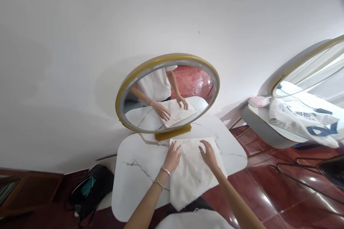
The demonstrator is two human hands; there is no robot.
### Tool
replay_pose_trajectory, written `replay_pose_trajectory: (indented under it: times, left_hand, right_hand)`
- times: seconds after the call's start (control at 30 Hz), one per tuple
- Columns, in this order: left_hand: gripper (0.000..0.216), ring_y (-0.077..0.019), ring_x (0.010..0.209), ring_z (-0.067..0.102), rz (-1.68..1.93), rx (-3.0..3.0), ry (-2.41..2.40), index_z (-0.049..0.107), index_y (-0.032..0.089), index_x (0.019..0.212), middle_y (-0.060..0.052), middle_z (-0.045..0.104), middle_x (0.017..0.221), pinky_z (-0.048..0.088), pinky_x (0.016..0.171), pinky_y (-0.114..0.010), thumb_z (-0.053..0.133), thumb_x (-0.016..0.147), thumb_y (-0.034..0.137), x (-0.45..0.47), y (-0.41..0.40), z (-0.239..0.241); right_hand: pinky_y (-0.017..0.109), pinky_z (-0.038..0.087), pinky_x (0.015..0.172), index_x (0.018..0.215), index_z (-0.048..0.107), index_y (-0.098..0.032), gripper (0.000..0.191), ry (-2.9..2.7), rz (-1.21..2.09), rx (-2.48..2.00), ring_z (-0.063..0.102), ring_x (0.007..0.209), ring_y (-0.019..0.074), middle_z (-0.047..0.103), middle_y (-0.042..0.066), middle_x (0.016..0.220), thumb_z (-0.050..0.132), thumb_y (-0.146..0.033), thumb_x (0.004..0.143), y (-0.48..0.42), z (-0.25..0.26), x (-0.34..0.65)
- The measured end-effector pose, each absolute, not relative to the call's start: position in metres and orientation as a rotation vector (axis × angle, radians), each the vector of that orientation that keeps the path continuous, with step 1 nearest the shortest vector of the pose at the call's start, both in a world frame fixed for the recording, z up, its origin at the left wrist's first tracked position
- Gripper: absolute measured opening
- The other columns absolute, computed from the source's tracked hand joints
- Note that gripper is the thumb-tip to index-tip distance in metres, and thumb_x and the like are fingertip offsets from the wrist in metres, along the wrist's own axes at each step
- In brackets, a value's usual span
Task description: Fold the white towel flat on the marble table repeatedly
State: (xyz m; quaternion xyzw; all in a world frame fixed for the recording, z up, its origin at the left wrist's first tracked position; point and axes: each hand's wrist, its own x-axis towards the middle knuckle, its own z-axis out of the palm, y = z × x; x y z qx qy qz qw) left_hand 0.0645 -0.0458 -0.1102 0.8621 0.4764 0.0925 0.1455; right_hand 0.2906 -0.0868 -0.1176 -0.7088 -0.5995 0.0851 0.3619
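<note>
A white towel [192, 171] with a scalloped edge lies spread on the white marble-patterned table [129, 182], its near end hanging over the front edge. My left hand [172, 157] rests on the towel's left side, fingers stretched out towards the far edge. My right hand [208, 154] is over the towel's upper right part, fingers apart and slightly bent. Neither hand has cloth gripped in it. Just beyond the towel stands a round gold-framed mirror [168, 96], which reflects both hands and the towel.
At the right, a second table [263, 123] holds a white printed bag [301, 116], a tissue pack [259, 101] and another gold-rimmed mirror [314, 64]. A black bag [94, 189] sits low at the left. A dark metal-framed chair [309, 171] stands on the red tiled floor.
</note>
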Motion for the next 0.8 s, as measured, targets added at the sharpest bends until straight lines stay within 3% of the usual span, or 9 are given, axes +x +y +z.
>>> replay_pose_trajectory:
  times: [0.1,0.2,0.4,0.6,0.8]
  left_hand:
    - [0.049,-0.0275,0.14,0.028,0.212,2.533,1.313,0.043,0.016,0.138,-0.014,0.033,0.15,0.034,0.111,-0.045,0.044,0.09,0.029,0.081,-0.051,-0.13]
    - [0.059,-0.0301,0.142,0.023,0.246,2.556,1.363,0.037,0.016,0.142,-0.016,0.028,0.152,0.03,0.113,-0.049,0.051,0.088,0.033,0.092,-0.058,-0.144]
    - [0.061,-0.0326,0.144,0.012,0.449,2.615,1.427,0.028,0.032,0.146,-0.007,0.009,0.158,0.026,0.113,-0.053,0.05,0.089,0.04,0.136,-0.073,-0.161]
    - [0.066,-0.0316,0.145,0.003,0.483,2.601,1.443,0.02,0.024,0.149,-0.006,0.011,0.158,0.02,0.115,-0.055,0.045,0.09,0.038,0.21,-0.06,-0.158]
    - [0.063,-0.0326,0.145,0.005,0.475,2.583,1.459,0.027,0.02,0.147,-0.007,0.016,0.157,0.019,0.114,-0.056,0.043,0.089,0.036,0.261,-0.006,-0.156]
  right_hand:
    - [0.048,0.042,0.099,0.119,0.058,-0.016,0.043,-1.593,0.238,-1.898,0.052,0.12,0.0295,0.058,0.016,0.126,0.032,-0.038,0.092,-0.103,-0.148,0.283]
    - [0.05,0.032,0.108,0.136,0.045,-0.017,0.05,-1.778,0.183,-1.971,0.039,0.134,0.027,0.046,0.013,0.142,0.028,-0.038,0.095,-0.109,-0.167,0.293]
    - [0.046,0.024,0.114,0.148,0.026,-0.024,0.054,-2.053,0.015,-1.913,0.027,0.141,0.0226,0.033,0.007,0.151,0.029,-0.041,0.097,-0.1,-0.174,0.358]
    - [0.047,0.025,0.113,0.146,0.03,-0.031,0.05,-2.168,-0.017,-1.848,0.026,0.141,0.0225,0.03,0.004,0.153,0.033,-0.037,0.096,-0.065,-0.168,0.421]
    - [0.046,0.024,0.114,0.144,0.035,-0.032,0.049,-2.164,-0.057,-1.851,0.028,0.14,0.0221,0.033,0.004,0.151,0.034,-0.029,0.095,-0.003,-0.167,0.442]
